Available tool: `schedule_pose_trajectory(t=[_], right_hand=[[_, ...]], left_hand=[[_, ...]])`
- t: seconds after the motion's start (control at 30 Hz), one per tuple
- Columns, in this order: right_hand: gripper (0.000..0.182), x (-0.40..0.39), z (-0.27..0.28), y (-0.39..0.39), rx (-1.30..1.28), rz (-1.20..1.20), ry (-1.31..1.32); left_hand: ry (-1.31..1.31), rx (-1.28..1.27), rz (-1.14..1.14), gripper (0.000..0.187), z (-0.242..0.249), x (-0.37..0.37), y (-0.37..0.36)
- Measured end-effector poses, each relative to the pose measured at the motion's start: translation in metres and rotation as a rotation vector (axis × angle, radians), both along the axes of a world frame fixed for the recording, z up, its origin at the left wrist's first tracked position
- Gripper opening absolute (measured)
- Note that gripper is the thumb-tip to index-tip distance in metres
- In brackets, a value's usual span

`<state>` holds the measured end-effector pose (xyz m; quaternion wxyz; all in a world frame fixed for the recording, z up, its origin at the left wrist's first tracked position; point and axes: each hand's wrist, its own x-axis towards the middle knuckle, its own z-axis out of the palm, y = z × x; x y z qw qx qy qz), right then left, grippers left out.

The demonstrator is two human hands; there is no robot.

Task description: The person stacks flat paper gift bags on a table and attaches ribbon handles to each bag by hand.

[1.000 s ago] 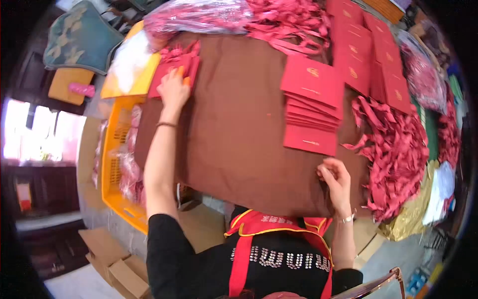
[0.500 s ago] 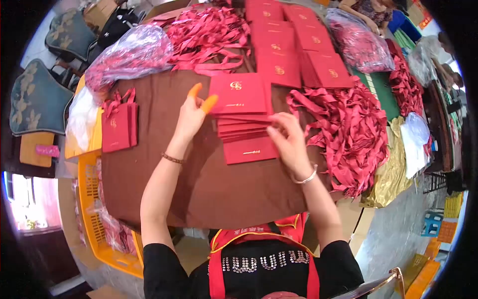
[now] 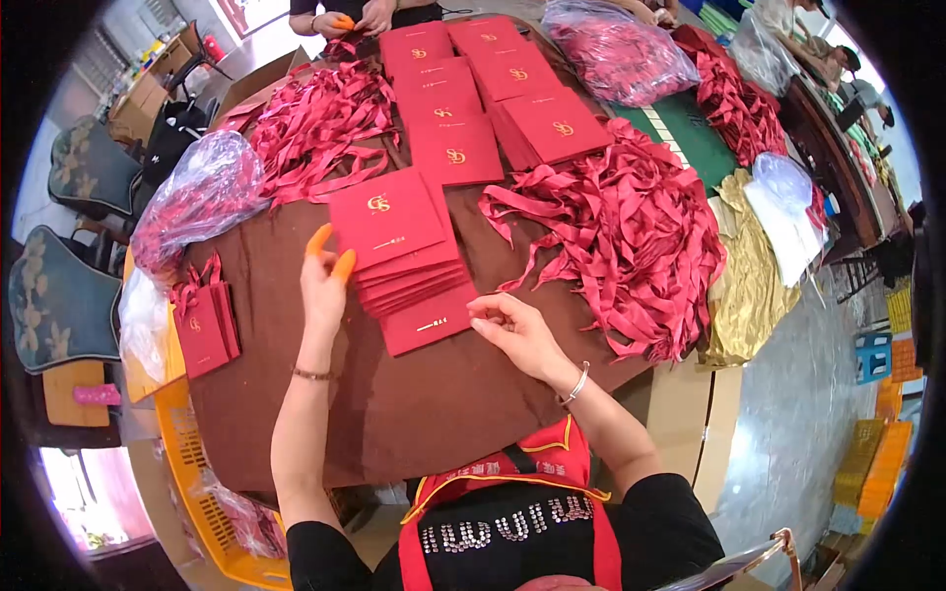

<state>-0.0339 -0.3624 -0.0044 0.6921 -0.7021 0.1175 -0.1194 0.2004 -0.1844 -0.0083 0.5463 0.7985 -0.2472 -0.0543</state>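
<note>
A fanned stack of red cards or bags with gold print lies on the brown cloth. My left hand, orange covers on two fingertips, is beside the stack's left edge, fingers apart and holding nothing. My right hand is at the right end of the lowest red piece, thumb and fingers curled close to its corner; whether they grip it is too small to tell. Behind the stack stand rows of similar red pieces. A small red bag with ribbon handles lies at the left.
Red ribbon heaps lie right and back left on the brown-covered table. Plastic-wrapped bundles and gold cloth are at the sides. A yellow crate stands lower left. Another person's hands are at the far edge.
The view has turned and shifted, so the table items appear lower and further left. My right hand has moved from the middle of the stack to the lowest piece's right end.
</note>
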Motion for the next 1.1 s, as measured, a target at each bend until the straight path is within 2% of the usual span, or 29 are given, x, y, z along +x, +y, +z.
schedule_pose_trajectory(t=[0.03, 0.1, 0.13, 0.2, 0.23, 0.27, 0.33, 0.37, 0.4, 0.47, 0.5, 0.53, 0.6, 0.63, 0.67, 0.73, 0.77, 0.8, 0.87, 0.9, 0.97, 1.1], right_hand=[[0.022, -0.003, -0.001, -0.002, 0.003, -0.010, -0.001], [0.041, -0.010, -0.004, -0.004, 0.413, 0.040, 0.084], [0.041, -0.010, -0.002, -0.004, 0.416, 0.042, 0.083], [0.064, -0.010, 0.007, -0.004, 0.734, 0.034, 0.075], [0.077, -0.011, 0.009, -0.004, 0.894, 0.025, 0.070], [0.077, -0.012, 0.005, -0.004, 0.898, 0.019, 0.063], [0.083, -0.017, -0.009, -0.006, 0.534, -0.172, -0.101], [0.088, -0.025, -0.014, -0.010, 0.521, -0.185, -0.088], [0.088, -0.034, -0.017, -0.011, 0.519, -0.200, -0.091], [0.088, -0.053, -0.020, -0.007, 0.308, -0.245, -0.054], [0.090, -0.061, -0.015, -0.005, 0.447, -0.210, -0.006], [0.090, -0.066, -0.016, -0.002, 0.444, -0.210, -0.006], [0.093, -0.073, -0.020, 0.000, -0.058, -0.303, 0.039], [0.087, -0.075, -0.023, 0.000, 0.091, -0.279, 0.070], [0.087, -0.077, -0.021, 0.001, 0.091, -0.287, 0.068], [0.078, -0.081, -0.014, 0.002, -0.454, -0.347, 0.095], [0.068, -0.082, -0.010, 0.003, -0.291, -0.349, 0.071], [0.068, -0.084, -0.010, 0.000, -0.288, -0.356, 0.070], [0.065, -0.083, -0.010, -0.006, -0.746, -0.420, 0.107], [0.059, -0.080, -0.009, -0.010, -0.874, -0.445, 0.086], [0.051, -0.074, -0.011, -0.017, -0.931, -0.382, 0.033], [0.048, -0.053, -0.011, -0.022, -1.024, -0.238, -0.075]], left_hand=[[0.072, -0.099, 0.019, 0.055, 0.013, -0.008, 0.002], [0.323, -0.279, 0.003, 0.059, 0.044, -0.031, 0.014], [0.322, -0.276, 0.004, 0.059, 0.052, -0.046, 0.019], [0.491, -0.242, -0.039, 0.062, 0.059, -0.080, 0.023], [0.326, -0.130, -0.181, 0.058, 0.045, -0.094, 0.029], [0.160, -0.018, -0.326, 0.055, 0.030, -0.106, 0.033], [-0.079, 0.398, -0.382, 0.042, 0.051, -0.126, 0.027], [-0.408, 0.189, -0.290, 0.031, 0.042, -0.120, 0.012], [-0.404, 0.168, -0.184, 0.028, 0.055, -0.117, -0.004], [-0.608, 0.156, -0.231, 0.028, 0.070, -0.104, -0.048], [-0.608, 0.286, -0.294, 0.030, 0.072, -0.100, -0.074], [-0.606, 0.417, -0.354, 0.031, 0.072, -0.097, -0.100], [-0.702, 0.482, -0.361, 0.043, 0.039, -0.081, -0.153], [-0.687, 0.527, -0.343, 0.046, 0.025, -0.073, -0.174], [-0.674, 0.570, -0.329, 0.049, 0.014, -0.067, -0.190], [-0.701, 0.659, -0.272, 0.040, 0.000, -0.060, -0.209], [-0.704, 0.683, -0.248, 0.029, -0.008, -0.054, -0.212], [-0.742, 0.657, -0.221, 0.021, -0.004, -0.056, -0.210], [-0.858, 0.578, -0.233, 0.019, 0.017, -0.064, -0.195], [-0.857, 0.595, -0.234, 0.019, 0.030, -0.070, -0.184], [-0.925, 0.453, -0.273, 0.016, 0.060, -0.085, -0.158], [-0.670, 0.488, -0.411, 0.016, 0.110, -0.113, -0.076]])
